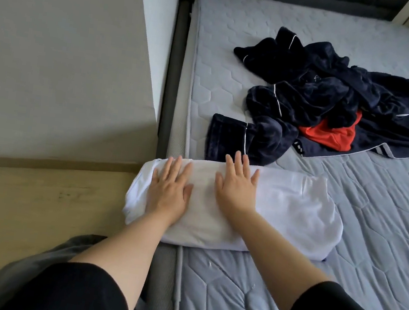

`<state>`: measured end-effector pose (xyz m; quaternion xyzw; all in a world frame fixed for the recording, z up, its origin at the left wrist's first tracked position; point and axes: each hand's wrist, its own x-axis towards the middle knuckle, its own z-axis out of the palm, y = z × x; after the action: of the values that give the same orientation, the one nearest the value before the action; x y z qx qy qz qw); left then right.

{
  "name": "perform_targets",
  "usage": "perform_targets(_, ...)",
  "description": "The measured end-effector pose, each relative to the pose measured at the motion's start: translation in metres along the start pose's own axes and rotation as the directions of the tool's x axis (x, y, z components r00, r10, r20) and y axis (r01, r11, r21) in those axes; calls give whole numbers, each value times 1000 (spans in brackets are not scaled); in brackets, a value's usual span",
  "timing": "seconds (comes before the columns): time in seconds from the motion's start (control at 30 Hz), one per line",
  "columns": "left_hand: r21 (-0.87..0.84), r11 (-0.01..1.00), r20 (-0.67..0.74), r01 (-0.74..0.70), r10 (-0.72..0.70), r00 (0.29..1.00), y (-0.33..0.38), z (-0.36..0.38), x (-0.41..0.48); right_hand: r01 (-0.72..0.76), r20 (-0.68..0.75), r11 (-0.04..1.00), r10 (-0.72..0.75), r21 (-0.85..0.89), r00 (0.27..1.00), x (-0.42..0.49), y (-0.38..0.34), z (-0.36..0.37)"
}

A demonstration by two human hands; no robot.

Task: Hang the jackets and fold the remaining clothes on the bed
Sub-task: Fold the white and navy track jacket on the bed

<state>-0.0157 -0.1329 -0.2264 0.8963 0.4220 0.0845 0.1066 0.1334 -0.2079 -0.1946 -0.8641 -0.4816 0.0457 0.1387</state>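
Both palms flat, fingers spread: left hand [170, 189] and right hand [239, 186] pressing on folded white garment [294, 213] at near-left edge of mattress [336, 289]. Nothing gripped. Dark navy clothes pile [335, 101] with red piece [330, 136] just beyond, unfolded.
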Motion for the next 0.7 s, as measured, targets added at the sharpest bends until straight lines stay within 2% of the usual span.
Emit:
perform_targets(0.07, -89, 973, -9, 214, -216, 976, -11, -7, 2, -3, 57, 999, 5, -32, 998, 0, -6, 11)
perform_targets(0.1, -155, 931, 11, 331, -334, 943, -16, -10, 3, -7, 75, 999, 10, -46, 997, -2, -4, 17)
perform_targets(0.17, -315, 784, 86, 534, -537, 839, -26, -17, 8, -5, 73, 999, 9, -54, 997, -6, 1, 25)
perform_targets(0.23, -504, 577, 214, 643, -638, 740, -37, -24, 15, -2, 55, 999, 5, -52, 998, -7, 3, 30)
perform_targets(0.3, -663, 409, 277, 627, -644, 713, -43, -30, 24, -4, 45, 999, 6, -54, 999, -6, 3, 32)
perform_targets(0.37, -699, 402, 247, 592, -641, 727, -47, -36, 34, -8, 28, 998, 10, -60, 1000, -6, 2, 34)
perform_targets(0.47, -656, 484, 212, 579, -618, 757, -48, -42, 48, -6, 11, 997, 7, -71, 1000, -7, 3, 37)
perform_targets(0.57, -486, 687, 94, 540, -573, 814, -54, -42, 57, -4, 15, 996, 5, -89, 1000, -6, 4, 39)
perform_targets(0.6, -432, 726, 40, 535, -578, 815, -57, -41, 57, -4, 14, 996, 6, -93, 1000, -6, 4, 40)
perform_targets(0.63, -408, 728, -5, 552, -606, 795, -62, -39, 56, -5, 11, 996, 6, -94, 1000, -6, 5, 40)
perform_targets(0.7, -431, 653, -14, 623, -695, 719, -72, -35, 52, -5, 6, 996, 5, -93, 1000, -6, 4, 41)
